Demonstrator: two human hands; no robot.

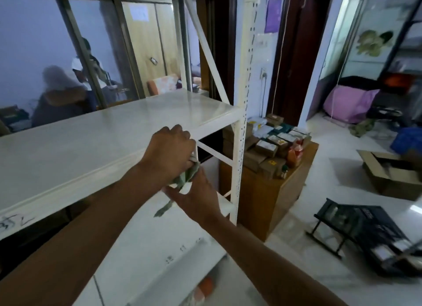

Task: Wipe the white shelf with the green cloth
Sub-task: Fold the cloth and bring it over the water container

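**Green cloth bunched at the shelf edge, wiping not visibly under way**

Both hands are meeting just off the front edge of the white shelf, near its right end. The left hand is clenching around the bunched green cloth, its knuckles level with the shelf's lip. The right hand is reaching in from below, its fingers pinching the lower folds while a loose tail of cloth is dangling under them.

The cloth is hanging in the air in front of the edge, not lying on the board. Judging by this, the person is gathering or refolding it; whether any of the top has been wiped I cannot tell, since the board is showing neither wet streaks nor clear dirt.

The shelf top is looking smooth and faintly glossy, with dark marker scribbles on its front lip at the far left. A perforated white upright is carrying the right corner. Beyond it, a wooden cabinet is holding small cardboard boxes, and an open carton is sitting on the pale tiled floor.
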